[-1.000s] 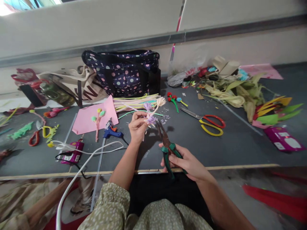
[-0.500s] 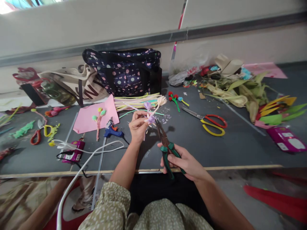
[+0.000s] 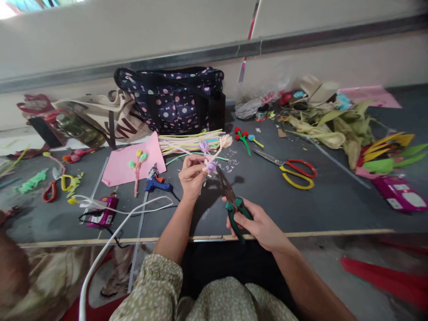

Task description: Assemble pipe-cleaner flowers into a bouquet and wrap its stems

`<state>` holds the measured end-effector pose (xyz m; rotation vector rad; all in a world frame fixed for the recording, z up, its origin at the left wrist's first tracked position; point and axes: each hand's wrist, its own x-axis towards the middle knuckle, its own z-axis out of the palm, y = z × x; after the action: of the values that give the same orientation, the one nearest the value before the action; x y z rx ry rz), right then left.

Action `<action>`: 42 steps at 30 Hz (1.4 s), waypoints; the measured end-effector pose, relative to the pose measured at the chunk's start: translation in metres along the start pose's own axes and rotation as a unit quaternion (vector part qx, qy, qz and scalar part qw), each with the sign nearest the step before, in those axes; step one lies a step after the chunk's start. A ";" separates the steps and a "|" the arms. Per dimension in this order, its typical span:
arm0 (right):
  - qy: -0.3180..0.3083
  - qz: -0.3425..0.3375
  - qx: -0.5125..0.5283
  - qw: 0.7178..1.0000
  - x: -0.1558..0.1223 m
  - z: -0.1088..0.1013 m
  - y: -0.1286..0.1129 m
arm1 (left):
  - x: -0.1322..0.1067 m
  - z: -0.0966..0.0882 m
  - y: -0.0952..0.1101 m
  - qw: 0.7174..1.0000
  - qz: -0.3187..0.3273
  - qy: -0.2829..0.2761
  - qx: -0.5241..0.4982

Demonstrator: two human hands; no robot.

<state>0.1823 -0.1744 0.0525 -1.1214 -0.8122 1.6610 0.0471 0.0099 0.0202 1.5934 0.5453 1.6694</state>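
My left hand point(image 3: 193, 177) pinches a small spray of pipe-cleaner flowers, with purple blooms point(image 3: 204, 147) and a cream bloom point(image 3: 225, 141) standing above the fingers. Green-handled pliers point(image 3: 233, 201) are gripped in my right hand point(image 3: 256, 223). Their jaws point up and left, and the tips are at the lower purple bloom point(image 3: 210, 166); whether they touch it I cannot tell. Behind the flowers lies a bundle of pale pipe cleaners point(image 3: 187, 141). Purple fluff clippings point(image 3: 230, 166) are scattered on the dark table just right of the flowers.
Scissors point(image 3: 297, 171) with red and yellow handles lie to the right. On the left are a blue glue gun point(image 3: 157, 182), a pink sheet point(image 3: 115, 167), a purple power box point(image 3: 104, 211) and a white cable point(image 3: 117, 234). A patterned bag point(image 3: 174, 102) stands behind. Another person's arm point(image 3: 11, 254) is at far left.
The pliers' handles have closed closer together, and my right hand has shifted slightly. My left hand and the flowers have barely moved. The other person's arm at far left has moved.
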 end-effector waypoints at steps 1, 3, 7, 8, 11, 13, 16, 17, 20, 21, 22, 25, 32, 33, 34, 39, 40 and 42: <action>0.008 -0.004 -0.017 1.000 0.000 0.000 -0.001 | 0.000 0.000 0.000 1.000 0.004 0.000 0.008; 0.030 -0.008 -0.058 0.998 0.000 -0.001 -0.002 | 0.000 -0.001 0.000 1.000 0.012 -0.001 0.022; 0.095 -0.033 -0.145 0.984 0.000 -0.001 0.000 | 0.000 -0.003 0.000 0.999 0.035 -0.011 0.033; 0.112 -0.046 -0.165 0.979 0.001 -0.001 0.002 | 0.000 -0.003 0.000 0.999 0.040 -0.015 0.033; 0.149 -0.088 -0.223 0.959 0.003 -0.003 0.009 | -0.001 -0.004 -0.001 0.998 0.046 -0.025 0.034; 0.157 -0.101 -0.236 0.954 0.004 -0.005 0.012 | -0.001 -0.003 -0.001 0.998 0.040 -0.027 0.036; 0.128 -0.076 -0.178 0.973 0.003 -0.005 0.009 | -0.001 -0.001 -0.001 0.999 0.017 -0.019 0.025; 0.111 -0.058 -0.148 0.981 0.002 -0.004 0.007 | 0.000 0.000 0.000 1.000 0.004 -0.014 0.016; 0.058 -0.007 -0.070 0.996 -0.001 -0.002 0.000 | 0.000 0.003 0.000 0.999 -0.047 0.006 -0.020; 0.044 0.003 -0.049 0.998 -0.002 -0.001 -0.001 | 0.000 0.004 0.000 0.997 -0.067 0.013 -0.034; 0.030 0.010 -0.031 0.999 -0.002 -0.001 -0.001 | 0.000 0.004 0.000 0.995 -0.085 0.020 -0.049; -0.007 0.014 0.016 1.000 -0.003 -0.001 0.000 | -0.001 0.003 -0.002 0.985 -0.135 0.039 -0.098; -0.031 0.013 0.050 0.998 0.001 0.000 0.003 | -0.002 0.000 -0.005 0.964 -0.193 0.064 -0.170; -0.033 0.016 0.056 0.998 0.002 0.001 0.003 | -0.001 0.000 -0.004 0.964 -0.193 0.065 -0.172; -0.034 0.019 0.062 0.997 0.002 0.001 0.003 | -0.001 0.001 -0.004 0.964 -0.192 0.068 -0.172; -0.054 0.019 0.093 0.994 0.002 0.003 0.005 | 0.002 0.003 0.002 0.978 -0.154 0.069 -0.122; -0.061 0.019 0.099 0.993 0.002 0.004 0.006 | 0.002 0.003 0.003 0.983 -0.136 0.067 -0.104; -0.078 0.020 0.111 0.991 0.003 0.005 0.007 | 0.003 0.003 0.005 0.991 -0.099 0.064 -0.068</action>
<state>0.1749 -0.1743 0.0477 -0.8669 -0.6841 1.8398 0.0489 0.0082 0.0260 1.2978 0.6189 1.6300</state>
